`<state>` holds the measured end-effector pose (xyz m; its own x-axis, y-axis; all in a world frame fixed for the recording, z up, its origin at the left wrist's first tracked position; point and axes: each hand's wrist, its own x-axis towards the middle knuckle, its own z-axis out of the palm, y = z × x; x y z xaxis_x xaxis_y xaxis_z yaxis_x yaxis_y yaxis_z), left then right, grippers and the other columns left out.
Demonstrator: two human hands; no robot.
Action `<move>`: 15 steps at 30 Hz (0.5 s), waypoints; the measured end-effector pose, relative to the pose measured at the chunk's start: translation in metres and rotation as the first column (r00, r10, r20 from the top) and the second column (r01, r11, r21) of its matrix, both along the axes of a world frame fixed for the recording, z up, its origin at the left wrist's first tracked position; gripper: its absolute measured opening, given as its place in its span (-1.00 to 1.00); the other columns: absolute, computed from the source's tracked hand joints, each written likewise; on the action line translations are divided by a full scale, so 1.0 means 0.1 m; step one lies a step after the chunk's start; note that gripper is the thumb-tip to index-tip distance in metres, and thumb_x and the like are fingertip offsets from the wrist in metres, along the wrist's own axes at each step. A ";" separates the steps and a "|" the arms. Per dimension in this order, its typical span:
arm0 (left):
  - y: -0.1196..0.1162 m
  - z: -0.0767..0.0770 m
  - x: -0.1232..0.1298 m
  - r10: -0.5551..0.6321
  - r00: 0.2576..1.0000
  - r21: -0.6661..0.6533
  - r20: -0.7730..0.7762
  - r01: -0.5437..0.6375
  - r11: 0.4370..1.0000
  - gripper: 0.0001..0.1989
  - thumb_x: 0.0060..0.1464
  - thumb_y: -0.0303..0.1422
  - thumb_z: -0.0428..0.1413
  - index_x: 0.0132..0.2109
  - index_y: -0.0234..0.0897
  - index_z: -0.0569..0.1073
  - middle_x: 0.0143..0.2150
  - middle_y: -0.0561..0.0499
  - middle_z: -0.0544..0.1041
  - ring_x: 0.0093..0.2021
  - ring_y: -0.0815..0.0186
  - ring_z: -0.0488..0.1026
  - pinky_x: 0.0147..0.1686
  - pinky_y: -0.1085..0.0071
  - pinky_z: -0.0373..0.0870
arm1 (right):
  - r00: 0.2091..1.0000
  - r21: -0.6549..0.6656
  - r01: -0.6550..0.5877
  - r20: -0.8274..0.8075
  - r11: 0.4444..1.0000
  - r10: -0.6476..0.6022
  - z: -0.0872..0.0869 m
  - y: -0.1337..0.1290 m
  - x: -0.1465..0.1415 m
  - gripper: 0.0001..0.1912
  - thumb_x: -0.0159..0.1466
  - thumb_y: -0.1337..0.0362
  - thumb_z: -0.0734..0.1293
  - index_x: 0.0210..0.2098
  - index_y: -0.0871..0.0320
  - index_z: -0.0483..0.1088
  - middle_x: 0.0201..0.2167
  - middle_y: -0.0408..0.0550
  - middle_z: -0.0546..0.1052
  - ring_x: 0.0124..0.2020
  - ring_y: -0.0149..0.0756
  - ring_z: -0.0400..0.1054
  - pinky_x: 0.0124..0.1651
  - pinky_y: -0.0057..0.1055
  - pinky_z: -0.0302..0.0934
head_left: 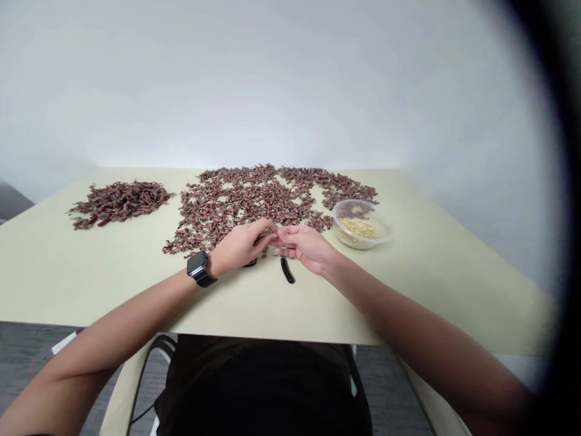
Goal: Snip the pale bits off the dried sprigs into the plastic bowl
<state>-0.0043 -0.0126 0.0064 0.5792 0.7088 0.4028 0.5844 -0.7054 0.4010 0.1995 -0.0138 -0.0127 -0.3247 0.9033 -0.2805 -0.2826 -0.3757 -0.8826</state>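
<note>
Black-handled pliers point(287, 270) lie on the pale desk point(408, 284) just below your hands, their grips pointing toward you and nearer your right hand point(305, 247) than your left hand point(240, 245). Your hands are together, touching at the fingertips point(272, 233); whether they hold anything is too small to tell. Reddish-brown dried sprigs point(236, 200) spread beyond them.

The table point(408, 290) under my wrists is smooth, matt laminate. My pliers point(287, 270) have dull black plastic grips and bright metal at the head. The tub point(347, 233) is glossy clear plastic; the reddish-brown heap point(245, 200) looks rough and dry. My watch point(197, 263) has a glossy black face; my shirt point(258, 387) is matt black cloth.
</note>
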 end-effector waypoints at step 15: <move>0.04 -0.14 -0.05 -0.036 0.987 0.107 -0.159 0.053 0.993 -0.77 0.44 -0.27 -0.10 0.05 -0.19 0.40 -0.26 -0.04 0.59 -0.33 0.28 0.54 -0.34 0.41 0.36 | 0.998 0.017 -0.048 0.035 0.999 0.047 -0.06 0.02 0.01 -0.90 0.30 0.37 0.43 -0.37 0.19 0.53 -0.30 0.01 0.61 -0.25 -0.31 0.53 -0.20 -0.41 0.48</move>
